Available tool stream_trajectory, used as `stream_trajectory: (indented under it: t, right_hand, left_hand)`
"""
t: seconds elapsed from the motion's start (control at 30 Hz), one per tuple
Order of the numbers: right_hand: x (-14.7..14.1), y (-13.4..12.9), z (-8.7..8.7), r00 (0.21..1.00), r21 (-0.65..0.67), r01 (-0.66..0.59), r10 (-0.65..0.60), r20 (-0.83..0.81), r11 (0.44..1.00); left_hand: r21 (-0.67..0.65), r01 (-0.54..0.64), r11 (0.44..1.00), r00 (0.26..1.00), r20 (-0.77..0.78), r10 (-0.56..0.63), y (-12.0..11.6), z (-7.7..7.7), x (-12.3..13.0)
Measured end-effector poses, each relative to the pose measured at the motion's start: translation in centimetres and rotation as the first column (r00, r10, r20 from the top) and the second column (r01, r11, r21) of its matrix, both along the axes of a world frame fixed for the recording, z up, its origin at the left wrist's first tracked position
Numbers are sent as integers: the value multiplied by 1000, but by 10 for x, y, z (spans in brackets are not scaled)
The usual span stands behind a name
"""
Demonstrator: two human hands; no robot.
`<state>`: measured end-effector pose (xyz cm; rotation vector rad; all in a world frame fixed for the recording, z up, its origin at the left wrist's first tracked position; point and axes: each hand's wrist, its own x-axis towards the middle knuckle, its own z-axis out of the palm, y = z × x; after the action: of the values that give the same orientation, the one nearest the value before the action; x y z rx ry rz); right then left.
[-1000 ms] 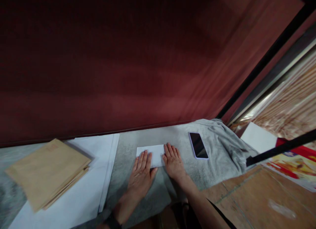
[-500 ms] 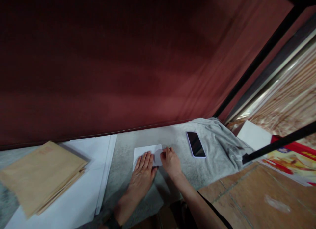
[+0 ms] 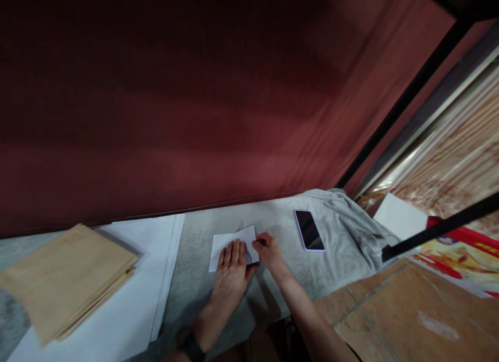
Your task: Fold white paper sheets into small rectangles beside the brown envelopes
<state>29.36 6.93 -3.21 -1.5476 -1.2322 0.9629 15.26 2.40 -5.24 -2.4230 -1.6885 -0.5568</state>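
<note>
White paper [image 3: 219,243], one small piece with a raised right-hand part, lying on the grey cloth that covers the worktop [image 3: 195,250], near the middle of its length.

Left hand [image 3: 231,273]: palm down, fingers extended and close together, thumb out to the side; laid flat across the middle of the white paper, pressing without grasping. Dark band [image 3: 189,345] worn on the wrist.

Right hand [image 3: 268,251]: fingers curled in, thumb and forefinger close together at the paper's right edge; at this size the fingertips are too small to tell whether the edge is truly pinched or only touched.

Phone [image 3: 309,230], one, black screen upward, pale lilac border; flat on the grey cloth, to the right of the right hand and apart from it.

Brown envelopes [image 3: 72,279], a slanted stack, at the far left; resting partly on large white sheets [image 3: 156,284], which lie to the left of the left hand.

Surroundings: dark red panel [image 3: 202,138] standing behind the worktop; black bar [image 3: 409,99] slanting along the right; tiled floor [image 3: 384,320] at lower right, bearing a red-and-white carton [image 3: 458,255] with printed pictures and a translucent scrap [image 3: 437,325].
</note>
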Motion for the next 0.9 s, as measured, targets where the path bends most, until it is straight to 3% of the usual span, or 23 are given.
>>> stream_trajectory:
  t: [0.1, 0.17, 0.23, 0.27, 0.33, 0.4, 0.43, 0.47, 0.53, 0.6, 0.67, 0.8, 0.9]
  right_hand:
    - [-2, 1, 6, 992, -5, -37, 36, -125, 999]
    - [-1, 1, 13, 981, 2, -54, 54, -186, 999]
    - [1, -1, 18, 971, 20, -32, 36, -235, 999]
    - [2, -2, 20, 968, 28, -6, 13, -250, 1000]
    - [4, -5, 22, 961, 30, 32, -23, -274, 999]
    - [6, -10, 22, 958, 10, 12, -9, -286, 1000]
    - [7, -12, 22, 958, -10, -15, 11, -286, 1000]
    - [8, -14, 21, 960, -33, -41, 30, -280, 999]
    - [11, -16, 20, 973, -70, -68, 51, -224, 995]
    - [16, -15, 19, 986, -79, -80, 67, -155, 994]
    - [22, -11, 19, 992, -60, -87, 81, -99, 994]
    - [26, -1, 22, 995, 22, -85, 84, 48, 996]
    - [18, 3, 23, 976, 92, -90, 69, 205, 992]
  left_hand:
    - [-39, -20, 999, 994, 104, 24, 1, 16, 2]
    - [-76, -14, 997, 963, 269, 34, 3, 33, -1]
    - [-141, 13, 990, 848, 525, 64, 7, 52, -5]
    - [-199, 41, 979, 736, 669, 105, 9, 61, -7]
    - [-333, 113, 936, 398, 878, 265, 14, 75, -9]
    - [-400, 190, 897, 42, 916, 400, 17, 80, -7]
    - [-407, 216, 888, -90, 897, 433, 18, 79, -5]
    - [-408, 232, 883, -184, 873, 451, 19, 76, -4]
    - [-430, 240, 870, -270, 832, 485, 19, 68, -5]
    - [-468, 233, 853, -258, 816, 518, 18, 59, -12]
    - [-496, 192, 847, -186, 829, 527, 17, 53, -25]
    - [-523, 149, 839, 36, 851, 524, 16, 49, -51]
    - [-545, 181, 819, 257, 830, 496, 13, 46, -62]
